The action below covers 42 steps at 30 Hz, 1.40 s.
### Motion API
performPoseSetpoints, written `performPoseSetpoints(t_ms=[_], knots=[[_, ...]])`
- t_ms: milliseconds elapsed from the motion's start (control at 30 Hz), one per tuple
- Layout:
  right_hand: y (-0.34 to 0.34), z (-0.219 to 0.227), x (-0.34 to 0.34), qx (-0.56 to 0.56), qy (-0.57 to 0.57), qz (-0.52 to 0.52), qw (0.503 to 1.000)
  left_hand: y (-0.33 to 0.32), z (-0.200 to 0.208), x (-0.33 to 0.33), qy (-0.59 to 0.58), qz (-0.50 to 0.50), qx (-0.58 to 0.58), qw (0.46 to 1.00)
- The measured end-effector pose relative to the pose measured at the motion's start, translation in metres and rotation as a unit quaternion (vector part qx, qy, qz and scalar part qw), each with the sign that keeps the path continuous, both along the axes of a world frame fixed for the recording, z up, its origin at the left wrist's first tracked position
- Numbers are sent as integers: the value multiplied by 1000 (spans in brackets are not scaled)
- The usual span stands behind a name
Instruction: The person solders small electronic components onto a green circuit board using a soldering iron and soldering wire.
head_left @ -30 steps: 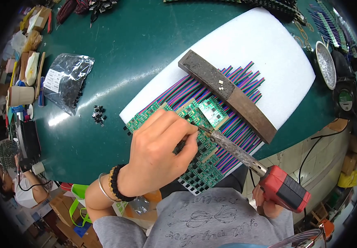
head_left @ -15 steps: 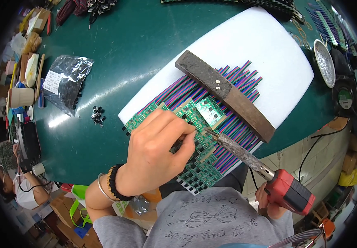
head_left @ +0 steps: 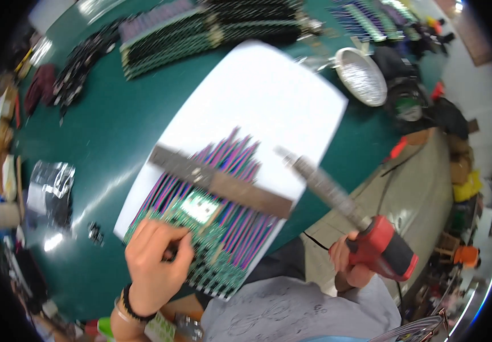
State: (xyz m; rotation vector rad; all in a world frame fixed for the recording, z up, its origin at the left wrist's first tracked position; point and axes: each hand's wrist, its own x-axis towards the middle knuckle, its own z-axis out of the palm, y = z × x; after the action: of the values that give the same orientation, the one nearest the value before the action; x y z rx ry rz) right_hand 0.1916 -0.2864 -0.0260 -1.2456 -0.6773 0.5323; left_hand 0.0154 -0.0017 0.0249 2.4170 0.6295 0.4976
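My left hand (head_left: 158,259) is over the lower left of the green circuit boards (head_left: 214,268), thumb and forefinger pinched together. Whatever lies between those fingertips is too small to make out. My right hand (head_left: 349,263) grips a red and black soldering gun (head_left: 384,248), its metal barrel pointing up and left above the white foam sheet (head_left: 246,85), apart from the boards. Bundles of coloured wires (head_left: 250,242) run from the boards under a dark flat bar (head_left: 223,183) lying across them. A paler board (head_left: 199,206) sits just below the bar.
Left on the green table (head_left: 109,154) are a clear plastic bag (head_left: 51,188) and a small pile of black parts (head_left: 95,233). Stacked board strips (head_left: 169,40) line the back. A silvery round dish (head_left: 361,77) stands at the right, near a dark device (head_left: 405,102).
The whole view has shifted, bringing the stacked strips and dish further in. The soldering gun's tip has moved away from the boards, up and right. My left hand stays pinched over the boards.
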Motion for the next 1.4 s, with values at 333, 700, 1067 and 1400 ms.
performPoseSetpoints(t_ms=[333,700,1067,1400], knots=[[65,15,103,-110,-182,-371,904,-5,-1,-18,-42,4,20,999],[33,1,72,-63,-79,-228,968,32,-27,-100,15,273,194,942],[35,5,17,10,-86,-114,990,55,-29,-109,102,172,315,928],[73,37,-40,-183,113,209,954,-55,7,-34,-215,-140,5,967]])
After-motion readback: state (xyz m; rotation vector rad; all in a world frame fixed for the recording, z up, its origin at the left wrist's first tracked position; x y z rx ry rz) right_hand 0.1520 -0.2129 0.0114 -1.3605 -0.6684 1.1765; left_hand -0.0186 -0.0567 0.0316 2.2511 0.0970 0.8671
